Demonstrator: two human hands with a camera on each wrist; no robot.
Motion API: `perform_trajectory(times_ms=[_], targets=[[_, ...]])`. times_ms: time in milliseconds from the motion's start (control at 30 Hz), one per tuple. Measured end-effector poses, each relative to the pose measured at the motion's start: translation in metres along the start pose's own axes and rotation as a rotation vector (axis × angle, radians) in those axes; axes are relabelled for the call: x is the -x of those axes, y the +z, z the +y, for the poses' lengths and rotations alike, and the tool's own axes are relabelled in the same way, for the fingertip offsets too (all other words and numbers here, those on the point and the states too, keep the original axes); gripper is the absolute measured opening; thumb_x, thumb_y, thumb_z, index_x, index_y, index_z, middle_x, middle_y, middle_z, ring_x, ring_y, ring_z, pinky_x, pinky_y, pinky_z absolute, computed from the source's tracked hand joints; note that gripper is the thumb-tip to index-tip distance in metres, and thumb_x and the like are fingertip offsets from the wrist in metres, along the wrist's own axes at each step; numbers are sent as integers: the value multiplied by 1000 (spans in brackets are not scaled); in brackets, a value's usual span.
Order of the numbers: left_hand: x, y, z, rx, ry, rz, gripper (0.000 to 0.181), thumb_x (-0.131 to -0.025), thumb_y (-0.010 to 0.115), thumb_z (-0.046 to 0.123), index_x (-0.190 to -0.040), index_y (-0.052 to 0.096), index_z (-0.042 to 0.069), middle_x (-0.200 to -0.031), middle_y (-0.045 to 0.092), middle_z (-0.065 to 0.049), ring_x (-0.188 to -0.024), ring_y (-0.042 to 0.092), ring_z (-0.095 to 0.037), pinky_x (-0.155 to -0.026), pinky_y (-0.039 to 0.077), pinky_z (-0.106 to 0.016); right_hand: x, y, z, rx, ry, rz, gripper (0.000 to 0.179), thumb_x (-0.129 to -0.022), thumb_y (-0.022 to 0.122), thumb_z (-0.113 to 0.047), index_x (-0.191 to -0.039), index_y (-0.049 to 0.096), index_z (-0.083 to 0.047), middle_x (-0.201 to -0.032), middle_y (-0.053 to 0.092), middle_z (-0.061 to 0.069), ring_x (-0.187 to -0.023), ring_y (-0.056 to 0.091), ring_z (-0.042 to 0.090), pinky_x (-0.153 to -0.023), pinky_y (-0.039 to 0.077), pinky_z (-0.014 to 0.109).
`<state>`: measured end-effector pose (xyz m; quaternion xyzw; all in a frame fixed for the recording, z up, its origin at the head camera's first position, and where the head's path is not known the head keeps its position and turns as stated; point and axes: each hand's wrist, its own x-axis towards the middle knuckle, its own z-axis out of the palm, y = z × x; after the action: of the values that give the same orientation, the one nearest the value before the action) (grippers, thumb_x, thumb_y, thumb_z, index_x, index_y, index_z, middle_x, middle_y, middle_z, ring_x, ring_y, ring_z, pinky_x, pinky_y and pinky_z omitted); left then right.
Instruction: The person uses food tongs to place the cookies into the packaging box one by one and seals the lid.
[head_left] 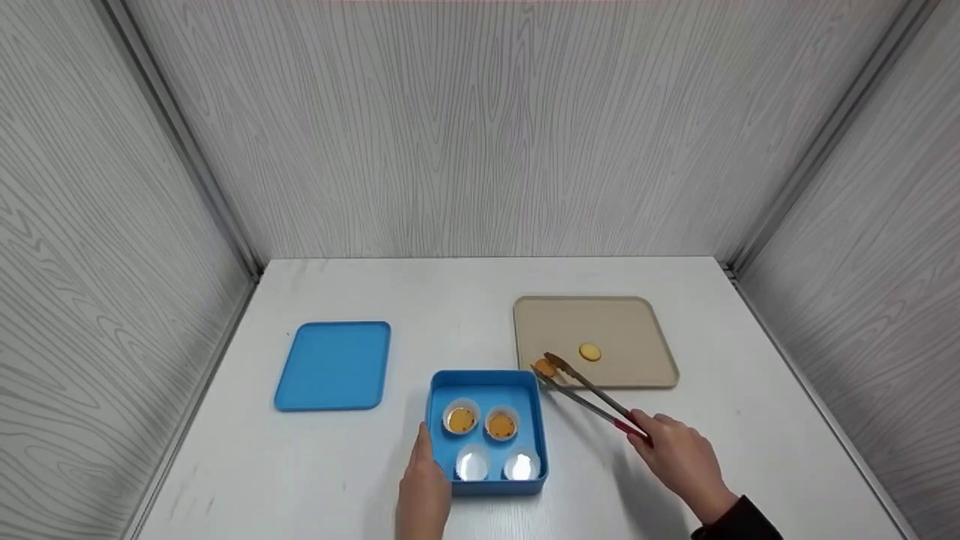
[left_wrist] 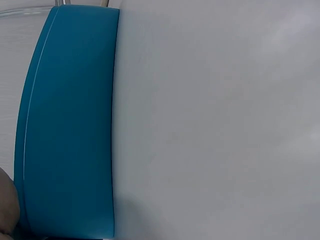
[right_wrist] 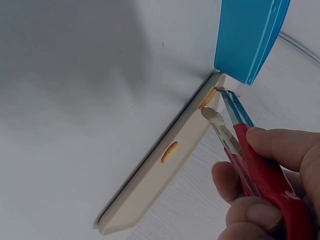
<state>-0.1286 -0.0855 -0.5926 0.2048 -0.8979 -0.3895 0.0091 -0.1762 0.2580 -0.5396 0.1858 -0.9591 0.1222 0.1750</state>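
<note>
"Cookie (head_left: 545, 367) aside, what's furthest left?"

"A blue lid (head_left: 334, 366), flat on the table (head_left: 442, 300)."

"Next?"

"The left hand (head_left: 425, 487), resting against the left side of the box (head_left: 499, 488), fingers straight rather than curled."

"Inside the box?"

"Four cups (head_left: 473, 463). The far two hold golden rounds (head_left: 502, 426); the near two show white insides."

"And that cookie?"

"Between the tips of the tongs (head_left: 595, 388), at the near left corner of the tray (head_left: 630, 322). I can't tell whether it's lifted. Another cookie (head_left: 590, 352) lies further right on the tray."

"The right hand (head_left: 681, 457)?"

"Furthest right, grasping the tongs by their red handles (right_wrist: 267, 172)."
</note>
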Motion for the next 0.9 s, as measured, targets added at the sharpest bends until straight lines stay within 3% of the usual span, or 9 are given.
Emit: perform_trajectory(times_ms=[167, 900], targets=[[0, 0, -3, 3, 8, 2, 56, -101, 42, -7, -156, 32, -5, -156, 45, -21, -129, 59, -38, -106, 53, -49, -2, 2, 1, 10, -4, 17, 30, -79, 87, -10, -106, 74, -9, -67, 56, -2, -50, 53, 17, -40, 41, 32], [-2, 1, -4, 11, -9, -33, 58, -102, 41, -7, -159, 28, -2, -159, 40, -21, -136, 52, -37, -111, 48, -49, -5, 10, 7, -2, 29, 20, 29, -78, 87, -11, -102, 71, -10, -65, 53, -1, -49, 49, 18, -39, 40, 35]])
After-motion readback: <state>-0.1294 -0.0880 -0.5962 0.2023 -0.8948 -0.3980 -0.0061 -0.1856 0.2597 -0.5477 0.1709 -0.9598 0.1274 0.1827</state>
